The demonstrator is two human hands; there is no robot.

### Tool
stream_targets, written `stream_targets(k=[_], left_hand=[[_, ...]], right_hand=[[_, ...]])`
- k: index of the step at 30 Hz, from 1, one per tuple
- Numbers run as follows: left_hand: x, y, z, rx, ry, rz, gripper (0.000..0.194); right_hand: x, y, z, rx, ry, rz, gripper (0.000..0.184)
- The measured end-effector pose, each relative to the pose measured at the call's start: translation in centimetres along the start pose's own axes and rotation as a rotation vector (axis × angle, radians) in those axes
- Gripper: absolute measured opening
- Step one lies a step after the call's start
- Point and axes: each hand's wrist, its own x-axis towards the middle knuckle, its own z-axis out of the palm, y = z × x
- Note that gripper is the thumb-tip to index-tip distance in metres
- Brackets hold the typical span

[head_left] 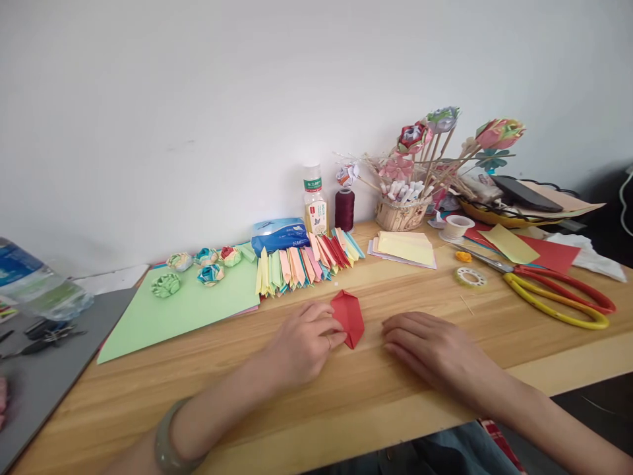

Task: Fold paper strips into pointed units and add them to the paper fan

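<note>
On the wooden table in front of me lies a folded piece of red paper (352, 316), its corners turned in to make points at top and bottom. My left hand (309, 340) is at its left edge, with curled fingers and thumb gripping the paper there and hiding part of that side. A ring and a bangle show on the left arm. To the right of the paper, apart from it, my right hand (435, 346) rests on the tabletop, palm down and fingers lying close together. I see nothing in it.
Behind the paper stands a row of folded paper pieces (297, 264). Left are paper flowers (210, 274) on a green sheet (188, 323). On the right lie large scissors (558, 290), a tape roll (471, 277) and paper slips (403, 247). A basket (403, 214) and a bottle (315, 201) stand behind.
</note>
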Motion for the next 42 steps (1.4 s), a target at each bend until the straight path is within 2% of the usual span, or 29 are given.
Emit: stream_targets(k=[3, 6, 11, 14, 23, 32, 42], left_hand=[[-0.3, -0.2, 0.4, 0.055, -0.062, 0.022, 0.021], [-0.4, -0.1, 0.8, 0.121, -0.056, 0.038, 0.018], [-0.1, -0.1, 0.4, 0.149, -0.028, 0.154, 0.020], [0.2, -0.5, -0.2, 0.107, -0.034, 0.199, 0.022], [0.2, -1.7, -1.5, 0.073, -0.233, 0.293, 0.027], [0.0, -1.9, -1.2, 0.204, -0.186, 0.365, 0.024], [-0.4, -2.0, -0.5, 0.172, -0.179, 0.294, 0.022]], right_hand=[[0.7, -0.7, 0.1, 0.089, 0.007, 0.056, 0.021], [1.8, -1.0, 0.9, 0.184, -0.039, 0.066, 0.024], [3.3, -0.1, 1.5, 0.327, -0.141, 0.126, 0.011], [3.7, 0.5, 1.4, 0.355, -0.169, 0.135, 0.011], [3.8, 1.0, 1.3, 0.426, -0.231, 0.135, 0.012], [3.8, 1.2, 1.4, 0.470, -0.254, 0.145, 0.013], [3.7, 1.4, 1.7, 0.486, -0.250, 0.155, 0.013]])
